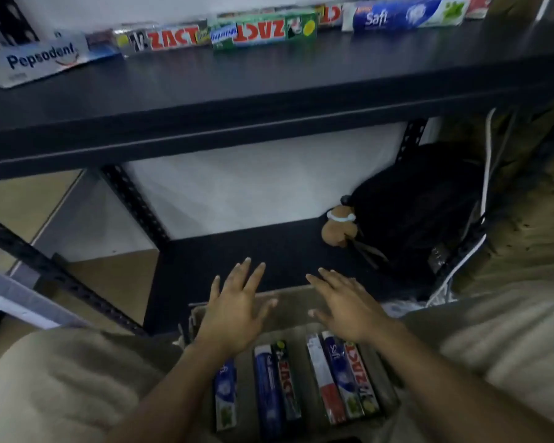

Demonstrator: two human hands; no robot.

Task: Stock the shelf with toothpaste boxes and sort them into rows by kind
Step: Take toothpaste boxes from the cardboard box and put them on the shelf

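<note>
My left hand [237, 311] and my right hand [346, 305] hover side by side with fingers spread, holding nothing, above a cardboard box [288, 306] between my knees. Several toothpaste boxes stand upright in it, among them a blue box [267, 388], a red Zact box [360, 378] and a white and red box [323, 375]. On the dark upper shelf [269, 78] lie a white Pepsodent box [42, 59], a silver Zact box [163, 38], a green Zact box [264, 32] and a blue Safi box [403, 12].
A black backpack [422, 212] with a small brown plush toy [338, 230] fills the right end of the lower shelf [253, 254]. A white cable [485, 193] runs down beside it. Black perforated shelf posts [135, 206] stand at the left.
</note>
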